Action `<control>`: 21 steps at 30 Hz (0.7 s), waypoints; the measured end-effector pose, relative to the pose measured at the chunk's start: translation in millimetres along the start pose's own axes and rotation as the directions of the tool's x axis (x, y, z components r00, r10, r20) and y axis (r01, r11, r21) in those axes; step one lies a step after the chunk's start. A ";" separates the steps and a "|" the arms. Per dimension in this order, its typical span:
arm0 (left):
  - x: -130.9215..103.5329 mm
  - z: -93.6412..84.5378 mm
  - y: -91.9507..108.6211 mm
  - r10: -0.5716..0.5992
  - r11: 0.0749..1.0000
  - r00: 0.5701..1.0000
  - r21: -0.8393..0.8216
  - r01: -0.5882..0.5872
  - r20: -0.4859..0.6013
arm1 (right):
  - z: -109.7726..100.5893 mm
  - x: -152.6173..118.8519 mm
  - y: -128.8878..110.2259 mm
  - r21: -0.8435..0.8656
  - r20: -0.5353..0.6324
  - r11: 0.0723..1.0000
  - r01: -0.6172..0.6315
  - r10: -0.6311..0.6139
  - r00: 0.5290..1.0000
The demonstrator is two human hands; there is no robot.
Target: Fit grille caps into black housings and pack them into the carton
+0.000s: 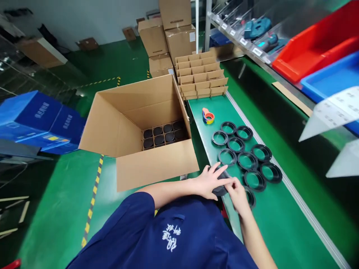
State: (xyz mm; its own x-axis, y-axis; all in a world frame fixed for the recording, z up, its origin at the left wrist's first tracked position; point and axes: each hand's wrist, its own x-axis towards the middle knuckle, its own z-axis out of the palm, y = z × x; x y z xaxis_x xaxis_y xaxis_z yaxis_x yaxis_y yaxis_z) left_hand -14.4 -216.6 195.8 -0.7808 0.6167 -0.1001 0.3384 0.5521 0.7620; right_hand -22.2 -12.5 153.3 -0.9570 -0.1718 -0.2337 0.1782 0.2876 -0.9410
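Near the front edge of the green bench, my left hand (209, 182) lies with spread fingers over a dark round part (220, 189), partly hidden under it. My right hand (238, 194) touches the right side of that part with its fingers pinched together; what they grip is too small to make out. Several black rings (247, 160) lie flat on the bench beyond and to the right of my hands. An open cardboard box (157, 160) at the left holds several black round pieces (159, 140) in a divider grid.
A tape roll (208, 116) lies on the bench (291, 224), with cardboard dividers (200, 76) at its far end. Stacked cartons (179, 41) stand behind. A shelf at the right bears a red bin (311, 48) and a blue bin (333, 78). Blue boxes (39, 116) are far left.
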 end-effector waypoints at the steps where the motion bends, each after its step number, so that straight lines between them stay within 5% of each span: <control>1: -10.1 -13.4 -11.5 -0.028 1.000 1.000 0.012 0.028 0.004 | 28.3 7.7 -8.4 0.013 0.034 1.000 -0.014 0.014 0.999; 4: -51.7 -58.4 -51.5 -0.124 0.991 0.992 -0.056 0.122 -0.030 | 98.6 29.8 -18.3 0.045 0.149 0.998 -0.052 0.044 0.988; 7: -99.7 -116.6 -107.1 -0.236 0.944 0.948 -0.281 0.172 -0.213 | 135.3 62.1 -4.4 -0.005 0.128 0.997 -0.079 0.079 0.989; 9: -127.6 -159.1 -160.9 -0.377 0.885 0.829 -0.425 0.190 -0.414 | 141.8 88.6 17.8 -0.175 -0.074 0.981 -0.088 0.076 0.994; 11: -147.2 -194.3 -227.9 -0.532 0.826 0.624 -0.512 0.235 -0.572 | 139.6 112.2 46.0 -0.435 -0.199 0.897 -0.083 -0.005 0.980; 12: -152.6 -206.2 -263.7 -0.589 0.799 0.532 -0.536 0.273 -0.608 | 137.2 121.2 60.0 -0.555 -0.183 0.830 -0.063 -0.048 0.982; 14: -152.9 -215.3 -333.0 -0.664 0.747 0.447 -0.544 0.381 -0.599 | 133.1 132.5 83.7 -0.716 -0.050 0.698 0.020 -0.080 0.996; 17: -128.3 -194.7 -415.3 -0.740 0.673 0.499 -0.479 0.564 -0.451 | 133.0 137.9 100.8 -0.805 0.051 0.588 0.073 -0.053 0.997; 21: -72.7 -131.4 -478.1 -0.754 0.652 0.636 -0.307 0.693 -0.165 | 143.8 144.1 91.5 -0.804 -0.044 0.590 -0.075 0.066 0.997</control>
State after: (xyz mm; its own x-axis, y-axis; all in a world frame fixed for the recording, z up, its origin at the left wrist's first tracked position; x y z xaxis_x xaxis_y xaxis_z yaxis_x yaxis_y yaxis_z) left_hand -188.4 -599.2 -77.2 -0.8384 -0.1166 -0.5324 -0.4819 0.6150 0.6242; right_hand -110.8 -146.4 -1.6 -0.9523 -0.1103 -0.2844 -0.0070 0.9399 -0.3414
